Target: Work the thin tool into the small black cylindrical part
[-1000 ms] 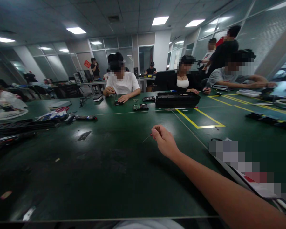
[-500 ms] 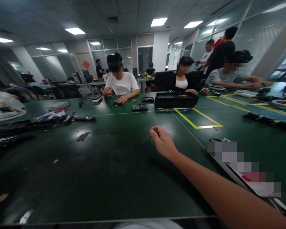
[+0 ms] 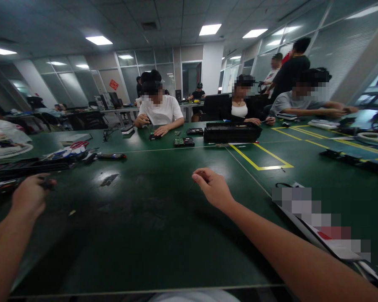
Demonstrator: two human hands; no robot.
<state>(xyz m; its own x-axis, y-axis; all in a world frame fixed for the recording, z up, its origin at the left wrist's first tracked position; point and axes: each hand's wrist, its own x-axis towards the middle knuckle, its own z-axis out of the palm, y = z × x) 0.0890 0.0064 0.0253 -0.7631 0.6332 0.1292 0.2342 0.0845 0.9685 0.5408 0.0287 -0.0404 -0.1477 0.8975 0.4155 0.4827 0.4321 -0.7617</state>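
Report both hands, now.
Left hand: closed on a small dark object, too blurred to identify.
Right hand: closed, pinching a thin tool.

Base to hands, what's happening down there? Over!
Right hand: pinching thin tool. Left hand: holding dark thing, too blurred to name. Small pale scrap on table between them.

The bench (image 3: 113, 256) is deep green, crossed by thin pale lines and marked with bright yellow tape (image 3: 275, 168) in angular outlines. A blackish item (image 3: 47, 183) shows in the left grip (image 3: 30, 195), a dim brownish tool handle (image 3: 203, 173) in the right grip (image 3: 212, 187). Farther off, the long case (image 3: 232, 134) is black, the circuit unit (image 3: 184, 142) black and green, the looped handles (image 3: 79, 145) red. A plain white T-shirt (image 3: 165, 111), a grey shirt (image 3: 285, 103) and a red diamond-shaped sign (image 3: 114, 84) stand out behind.
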